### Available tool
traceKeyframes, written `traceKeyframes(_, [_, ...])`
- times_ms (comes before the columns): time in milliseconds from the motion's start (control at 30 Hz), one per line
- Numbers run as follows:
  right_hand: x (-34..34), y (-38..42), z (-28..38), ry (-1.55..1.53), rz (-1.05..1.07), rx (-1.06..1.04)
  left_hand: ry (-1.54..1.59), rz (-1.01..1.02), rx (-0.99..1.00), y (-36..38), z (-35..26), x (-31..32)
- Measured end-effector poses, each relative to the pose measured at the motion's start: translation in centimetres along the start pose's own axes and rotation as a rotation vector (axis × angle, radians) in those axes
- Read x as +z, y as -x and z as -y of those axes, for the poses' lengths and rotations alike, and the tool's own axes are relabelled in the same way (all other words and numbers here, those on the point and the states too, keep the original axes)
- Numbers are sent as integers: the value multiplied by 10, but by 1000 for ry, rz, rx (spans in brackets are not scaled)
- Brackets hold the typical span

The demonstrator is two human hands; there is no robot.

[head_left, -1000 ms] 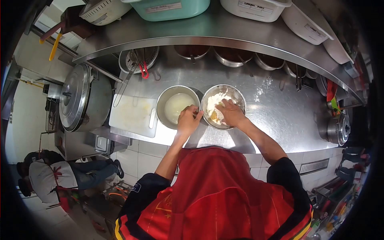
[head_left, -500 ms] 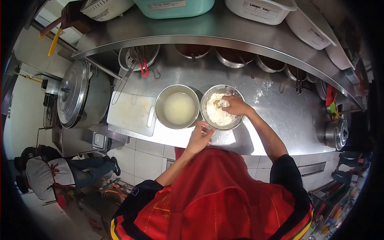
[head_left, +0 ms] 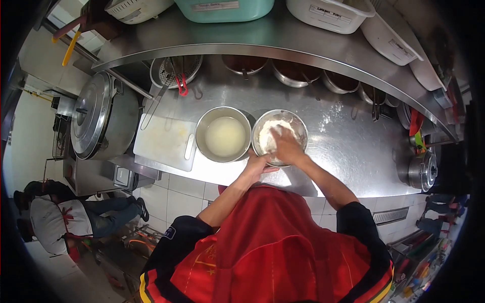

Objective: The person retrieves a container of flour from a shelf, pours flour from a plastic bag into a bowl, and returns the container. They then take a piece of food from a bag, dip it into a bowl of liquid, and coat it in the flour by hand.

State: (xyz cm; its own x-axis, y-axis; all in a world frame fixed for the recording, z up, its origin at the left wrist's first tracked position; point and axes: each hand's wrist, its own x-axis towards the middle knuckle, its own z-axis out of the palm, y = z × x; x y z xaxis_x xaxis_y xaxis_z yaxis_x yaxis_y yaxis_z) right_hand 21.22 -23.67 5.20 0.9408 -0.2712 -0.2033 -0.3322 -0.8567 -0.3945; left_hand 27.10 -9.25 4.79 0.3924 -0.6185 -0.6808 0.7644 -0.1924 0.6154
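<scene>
A metal bowl of white flour stands on the steel counter. My left hand grips its near-left edge, fingers reaching under the side. Inside the bowl, my right hand is down in the flour, its fingers blurred and partly covered, so whatever they may hold is hidden. Just to the left, close beside the bowl, is a deeper metal pot with pale, cloudy liquid in it.
A white cutting board lies left of the pot, near a large lidded pot. Overhead runs a steel shelf with plastic tubs; below it sit a strainer and several sauce pots. Another person is at far left.
My right hand has moved toward me and deeper into the flour. My left hand has shifted slightly right, further under the bowl's near edge.
</scene>
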Motion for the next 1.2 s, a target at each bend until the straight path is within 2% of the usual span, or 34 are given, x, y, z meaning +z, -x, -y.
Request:
traceKeyframes(67, [4,13,14,-43,78,-26,-17,58,-36,-9,3,-5])
traceKeyframes(167, [10,15,-3,4,213,-205,-15,58,-53,6,0,-7])
traceKeyframes(267, [0,30,-9,75,333,-278,-4,108,-51,23,-3,-5])
traceKeyframes(300, [-1,34,-8,80,322,-278,-8,129,-52,26,-3,-6])
traceKeyframes(400, [21,38,-14,79,87,-459,-37,121,-39,33,5,-1])
traceKeyframes(500, [19,35,1,30,211,-233,-104,123,11,35,11,1])
traceKeyframes(600, [22,30,12,0,111,-101,-109,149,5,34,8,-2])
traceKeyframes(633, [18,22,18,-11,207,32,-99,147,-11,35,5,-2])
traceKeyframes(733, [30,24,16,-121,64,99,-88,135,-11,35,7,-4])
traceKeyframes(867, [-14,57,51,-71,182,216,-56,137,-64,38,7,-9])
traceKeyframes(933, [22,56,30,-102,208,185,-59,137,-82,36,7,-9])
traceKeyframes(1000, [31,57,29,-120,191,167,-77,133,-82,29,11,-15])
traceKeyframes(1100, [35,55,9,-65,116,-157,-20,195,-145,21,12,-20])
traceKeyframes(1200, [26,57,9,-86,132,-105,-118,187,-82,26,16,-16])
